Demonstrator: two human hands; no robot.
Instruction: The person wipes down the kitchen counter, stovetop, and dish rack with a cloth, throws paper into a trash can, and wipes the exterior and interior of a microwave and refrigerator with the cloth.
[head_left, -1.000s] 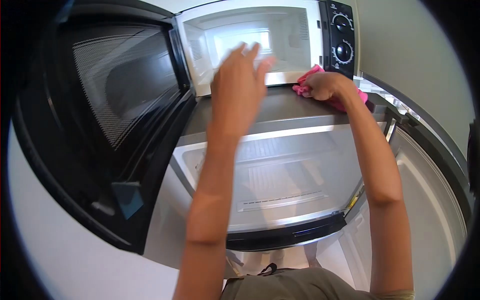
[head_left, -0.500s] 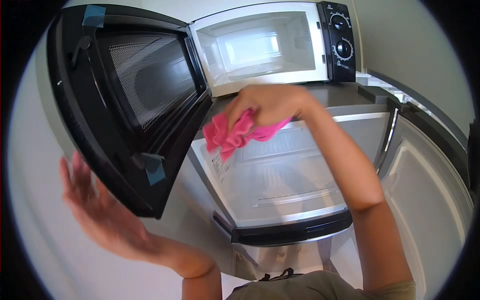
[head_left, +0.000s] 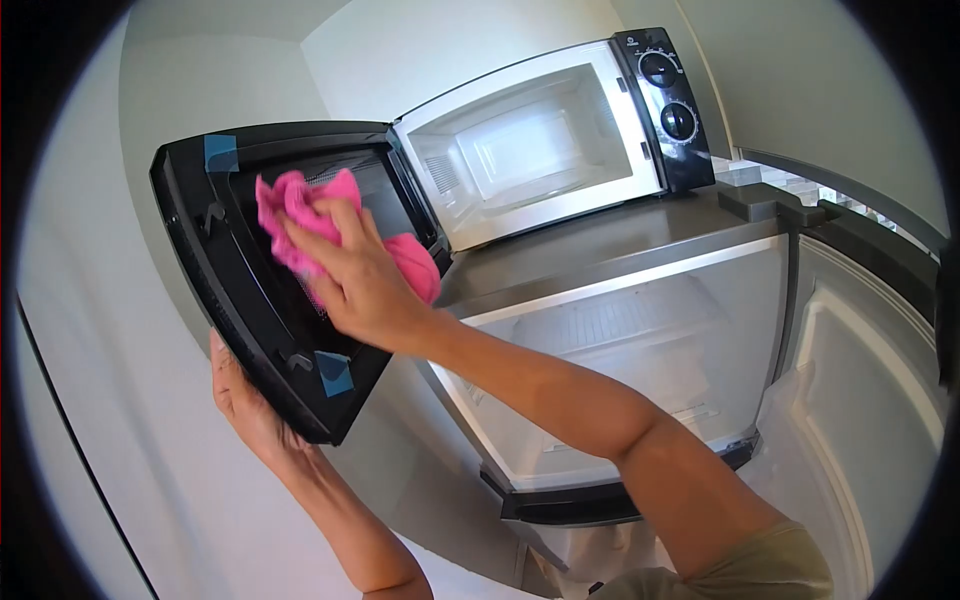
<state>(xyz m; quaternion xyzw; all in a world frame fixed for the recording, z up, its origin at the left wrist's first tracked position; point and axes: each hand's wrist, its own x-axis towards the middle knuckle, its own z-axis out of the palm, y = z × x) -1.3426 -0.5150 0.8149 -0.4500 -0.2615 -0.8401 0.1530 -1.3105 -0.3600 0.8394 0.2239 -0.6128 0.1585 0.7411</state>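
Note:
The black microwave door (head_left: 190,245) stands swung open on the left, its inner side facing me, with blue tape at two corners. My right hand (head_left: 355,275) is closed around a bright pink cloth (head_left: 300,215) and presses it to the door's inner window. Bunched cloth sticks out on both sides of the fingers. From below and behind, my left hand (head_left: 255,415) holds the door by its lower outer edge; most of its fingers are hidden by the door. The microwave (head_left: 545,225), white inside, has two dials at its right.
The microwave sits on a grey fridge top (head_left: 600,235). Below it the freezer compartment (head_left: 620,330) is open, its white-lined door (head_left: 850,370) swung out to the right. A pale wall (head_left: 110,400) lies close on the left.
My right hand has carried the pink cloth left and up, from before the freezer to the microwave door's inside. My left hand has come against the door's outer side. The view has shifted.

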